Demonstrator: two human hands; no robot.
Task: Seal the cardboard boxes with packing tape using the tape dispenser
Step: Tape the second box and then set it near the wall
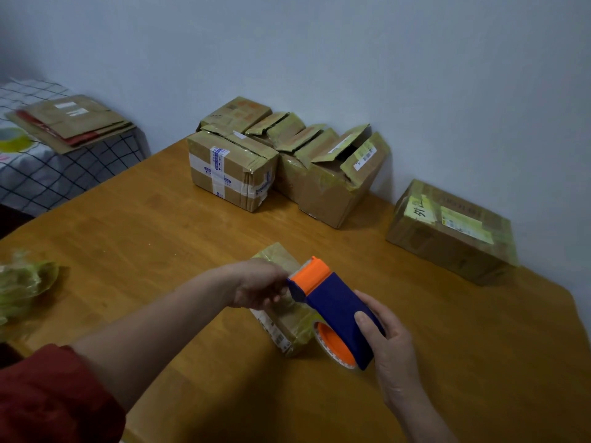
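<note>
Counting from the tape dispenser (pixel 332 302): one, gripped by the right hand (pixel 390 340), its orange head pinched by the left hand (pixel 259 286); one small box (pixel 287 324) is found beneath, five cardboard boxes (pixel 230 171) behind; label writing is blurred beyond reading.

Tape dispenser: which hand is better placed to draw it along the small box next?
Right, probably. The right hand grips the tape dispenser by its blue body over the small box, while the left hand is curled at its orange front end, suited to steadying; whether it pinches tape is unclear.
</note>
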